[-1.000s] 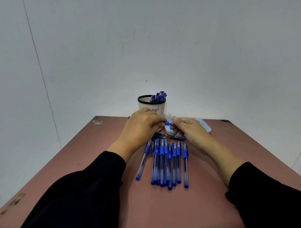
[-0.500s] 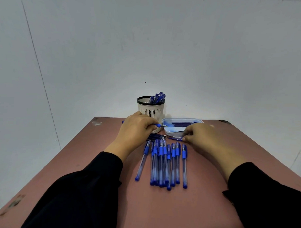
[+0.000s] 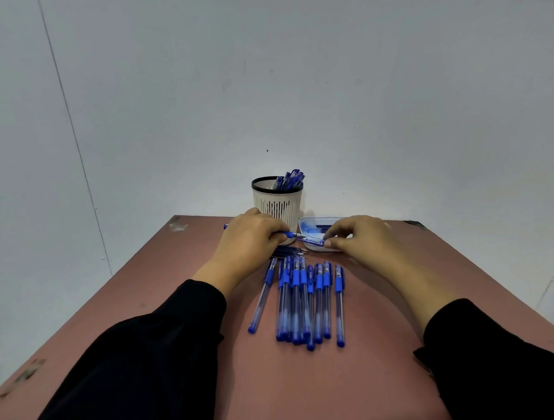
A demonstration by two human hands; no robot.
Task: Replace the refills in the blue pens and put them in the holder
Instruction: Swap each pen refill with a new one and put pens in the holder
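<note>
From the head camera, your hands have come apart: a second ago they were pressed together over one pen in front of the holder, and now they sit on either side of the white tray [image 3: 303, 225]. Your left hand [image 3: 252, 240] is closed around a blue pen [image 3: 289, 234], held level with its metal tip pointing right towards the tray. Your right hand [image 3: 361, 241] went down to the table half a second ago and has lifted again; its thumb and forefinger pinch a clear capped piece [image 3: 314, 241] just off the pen's tip. I cannot tell whether that piece is the pen's cap or something else.

That suggests the refill swap on this pen is finished or nearly so, and you are closing it up; capping looks like the step in hand.

The holder [image 3: 276, 201], white and slotted with a black rim, stands just behind your left hand with several finished pens [image 3: 290, 179] upright inside. A few loose refills [image 3: 288, 251] lie beside your left hand, and more sit in the tray. A row of capped pens [image 3: 307, 300] waits on the brown table [image 3: 294, 383] nearer to you, so most of the job remains.
</note>
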